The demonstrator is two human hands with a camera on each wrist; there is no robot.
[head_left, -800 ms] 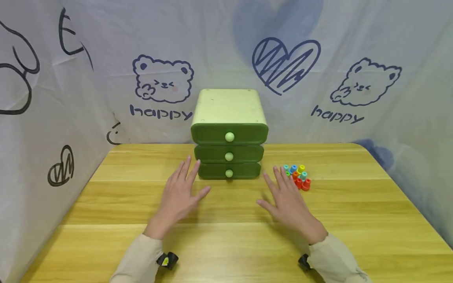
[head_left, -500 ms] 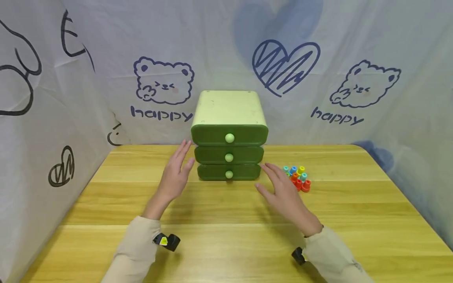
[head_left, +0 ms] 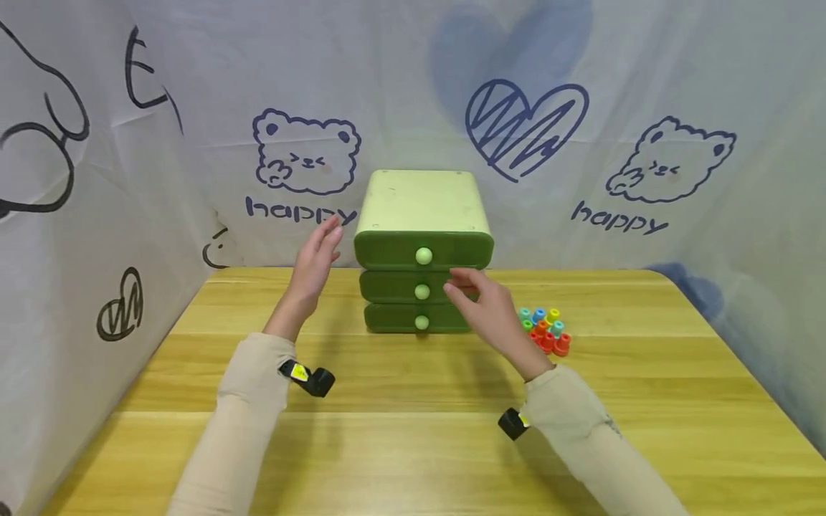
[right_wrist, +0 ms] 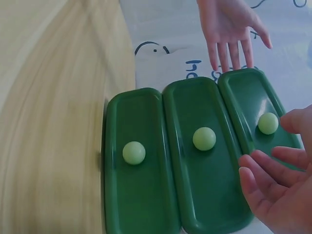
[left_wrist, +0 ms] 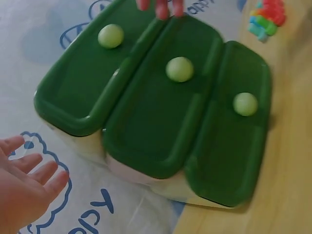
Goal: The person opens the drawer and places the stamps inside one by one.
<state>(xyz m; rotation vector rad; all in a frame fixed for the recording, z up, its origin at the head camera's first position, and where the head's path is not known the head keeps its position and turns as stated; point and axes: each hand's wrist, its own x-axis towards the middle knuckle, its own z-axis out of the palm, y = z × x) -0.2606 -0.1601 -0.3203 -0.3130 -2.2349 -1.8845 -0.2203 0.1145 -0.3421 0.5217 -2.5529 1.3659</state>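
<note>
If judged by the head view, looks like a reaching step toward the cream drawer cabinet (head_left: 422,201), set on the wooden worktop (head_left: 413,444) with all three green drawers (head_left: 387,287) shut. Note the left hand (head_left: 310,261) raised beside the cabinet, off the pale-green knobs (head_left: 422,292), and the right hand (head_left: 490,312) in front of the drawers' right end. Find the small coloured pegs (head_left: 542,329) bunched to the right of the cabinet, untouched.

From the left wrist view, see the left grip apart, fingers spread, clasping nothing. Catch only some fingertips (left_wrist: 163,7) of the right hand at the upper edge; cannot tell contact from here.

From the right wrist view, see the thumb (right_wrist: 295,119) and bent fingers (right_wrist: 265,170) apart — right grip holding nothing. Place the thumb tip just beside the topmost knob (right_wrist: 268,123), though cannot tell whether touching. Judge the next move to call for lining up with one knob and closing thumb and fingers round it — perhaps steadying the cabinet with the left hand.
</note>
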